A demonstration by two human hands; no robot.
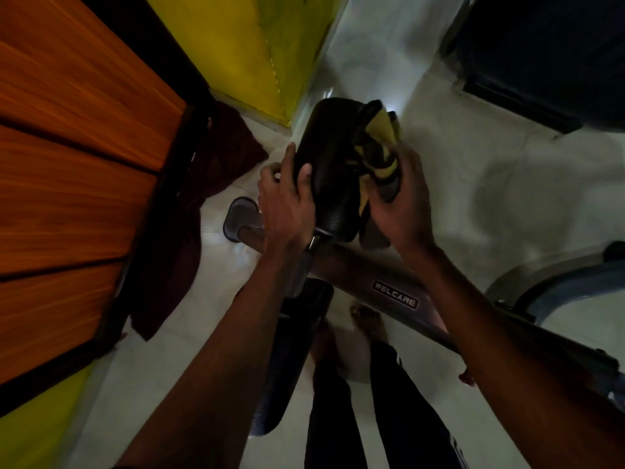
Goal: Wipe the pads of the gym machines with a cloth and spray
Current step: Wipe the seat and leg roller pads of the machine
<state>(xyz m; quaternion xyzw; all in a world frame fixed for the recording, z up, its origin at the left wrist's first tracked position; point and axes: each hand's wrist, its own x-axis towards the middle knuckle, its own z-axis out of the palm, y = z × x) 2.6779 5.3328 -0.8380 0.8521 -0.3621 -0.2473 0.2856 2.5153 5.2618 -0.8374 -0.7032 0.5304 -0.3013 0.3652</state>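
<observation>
Pad (329, 157) sits mid-scene; my left hand (287, 201) curls round its left side, and my right hand (404, 204) clutches the cloth (380, 130) against its right. I should brace it firmly and wipe all round.

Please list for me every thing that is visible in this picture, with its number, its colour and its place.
upper pad: 1, black, centre
lower pad: 1, black, below the frame
cloth: 1, yellow and dark, at the upper pad's right side
machine frame: 1, grey, WELCARE label, lower right
machine foot: 1, grey, on the floor
hanging fabric: 1, dark red, beside the door
door: 1, orange wood, left
wall: yellow, top
floor: pale, glossy
legs: 2, dark trousers, bottom
left-hand grip: 1, holds the upper pad's left side
right-hand grip: 1, holds the cloth
</observation>
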